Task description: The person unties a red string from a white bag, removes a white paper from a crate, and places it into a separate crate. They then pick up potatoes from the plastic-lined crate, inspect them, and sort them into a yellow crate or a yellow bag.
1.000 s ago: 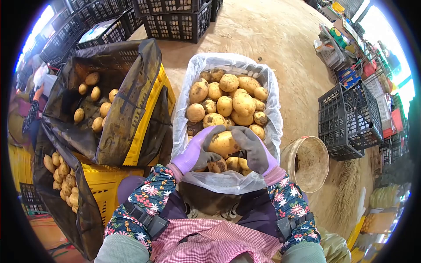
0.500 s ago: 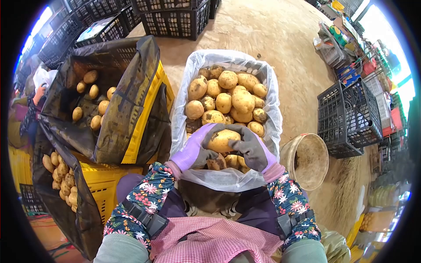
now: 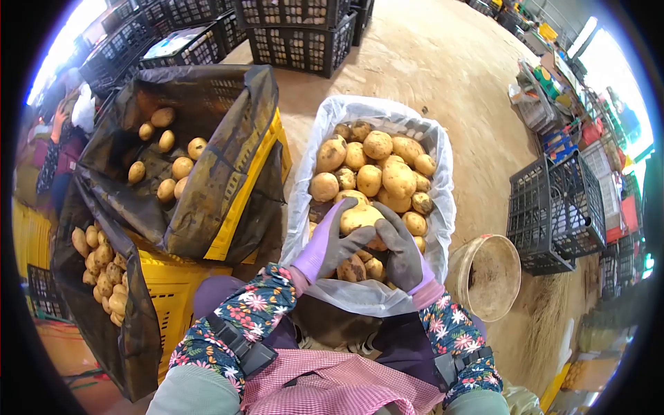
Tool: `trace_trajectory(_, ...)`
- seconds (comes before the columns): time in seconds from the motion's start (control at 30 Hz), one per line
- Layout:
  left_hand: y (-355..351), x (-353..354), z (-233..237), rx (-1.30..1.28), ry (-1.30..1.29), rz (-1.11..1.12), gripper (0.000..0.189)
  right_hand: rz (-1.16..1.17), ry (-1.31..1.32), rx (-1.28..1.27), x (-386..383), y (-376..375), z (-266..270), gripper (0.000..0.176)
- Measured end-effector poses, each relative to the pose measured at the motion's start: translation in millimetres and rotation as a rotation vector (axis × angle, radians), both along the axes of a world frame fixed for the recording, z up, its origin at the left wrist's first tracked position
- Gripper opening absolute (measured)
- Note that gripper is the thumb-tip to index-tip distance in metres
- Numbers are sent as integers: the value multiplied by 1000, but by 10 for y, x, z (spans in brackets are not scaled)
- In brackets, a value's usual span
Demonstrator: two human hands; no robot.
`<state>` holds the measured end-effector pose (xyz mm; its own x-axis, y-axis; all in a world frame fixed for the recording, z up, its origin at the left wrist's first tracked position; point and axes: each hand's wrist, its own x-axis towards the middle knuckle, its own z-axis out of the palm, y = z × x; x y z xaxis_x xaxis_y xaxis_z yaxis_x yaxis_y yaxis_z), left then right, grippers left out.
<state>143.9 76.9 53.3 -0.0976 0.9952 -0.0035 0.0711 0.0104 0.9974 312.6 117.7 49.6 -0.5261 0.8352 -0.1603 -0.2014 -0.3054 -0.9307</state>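
Observation:
Both gloved hands hold one large, pale yellow potato (image 3: 361, 218) between them, just above the near part of a crate lined with clear plastic (image 3: 443, 173). My left hand (image 3: 335, 242), in a purple and grey glove, grips its left side with the fingers curled over the top. On the right side, my right hand (image 3: 401, 249) presses its fingers and thumb against the same potato. Beneath and beyond the hands, many loose potatoes (image 3: 398, 180) fill the lined crate, some with dark soil patches.
Left stands a yellow crate with a dark liner (image 3: 242, 159) holding several potatoes. Nearer is another lined yellow crate (image 3: 166, 290) with a potato heap. A dirty bucket (image 3: 487, 277) and black crates (image 3: 553, 207) stand right; stacked black crates (image 3: 297, 41) are ahead. Another person (image 3: 59, 138) is far left.
The view has shifted, so the crates appear lower and further right. Both hands still hold the potato, which has been turned between the fingers.

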Motion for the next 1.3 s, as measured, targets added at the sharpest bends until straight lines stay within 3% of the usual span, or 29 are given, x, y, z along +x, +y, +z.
trace_trajectory(0.03,-19,13,21,0,43,-22,62,13,2,1,-17,-15,42,52)
trace_trajectory(0.07,-15,17,-44,-43,-143,-50,47,3,78,-93,-28,-53,125,51)
trace_trajectory(0.1,7,-43,-118,-43,-143,-48,47,-11,152,-184,-26,-76,171,51)
trace_trajectory(0.17,96,-178,-282,-78,-566,-18,43,-9,177,-115,-23,-69,134,53)
trace_trajectory(0.23,98,-115,-251,-2,-640,-19,51,-53,-66,187,-30,-59,187,60)
trace_trajectory(0.3,-3,-3,128,-304,-1124,-168,56,-64,-175,347,-37,-1,215,69)
trace_trajectory(0.33,-60,52,80,-302,-1184,-353,58,-62,-300,554,-44,13,210,71)
trace_trajectory(0.37,-34,60,31,-306,-1184,-353,58,-57,-428,756,-49,9,200,73)
trace_trajectory(0.43,-19,64,-46,-276,-1169,-246,63,-75,-339,640,-92,-56,240,67)
trace_trajectory(0.47,-44,43,6,-299,-1219,-232,63,-63,-180,413,-94,-33,316,64)
trace_trajectory(0.5,-53,32,28,-296,-1209,-230,63,-51,-17,190,-103,6,372,61)
trace_trajectory(0.53,-76,30,50,-268,-1182,-235,64,-133,8,202,-111,23,396,46)
trace_trajectory(0.63,-88,13,134,-156,-1147,-249,65,-144,173,20,-114,63,471,37)
trace_trajectory(0.7,-137,-73,217,-124,-1124,-334,66,-121,173,68,-161,57,532,33)
trace_trajectory(0.83,-410,-413,450,20,-883,-212,68,-248,-82,328,-40,293,283,33)
trace_trajectory(0.9,-882,-789,793,140,-940,-42,60,-210,-70,200,92,354,269,28)
trace_trajectory(0.93,-1184,-1062,969,187,-903,88,57,-99,-142,439,209,393,131,35)
trace_trajectory(0.97,-1471,-1325,1153,232,-874,205,56,-253,14,125,127,316,184,42)
trace_trajectory(1.0,-1744,-1649,1163,366,-783,320,60,-142,104,125,274,314,117,45)
trace_trajectory(1.03,-2124,-1926,1410,453,-710,301,59,-134,-26,194,270,209,242,46)
trace_trajectory(1.07,-2145,-2146,1067,494,-745,477,58,-179,-71,167,275,452,-46,48)
trace_trajectory(1.1,-2614,-2318,1330,450,-400,718,55,-156,-73,169,229,292,42,48)
trace_trajectory(1.17,-3165,-2828,1305,363,-117,954,41,-247,-182,107,278,305,103,49)
trace_trajectory(1.23,-3551,-3178,998,182,109,1096,37,-238,-182,165,307,401,-59,50)
trace_trajectory(1.3,-3943,-3677,254,-3,-93,970,37,-198,-157,199,366,536,-250,50)
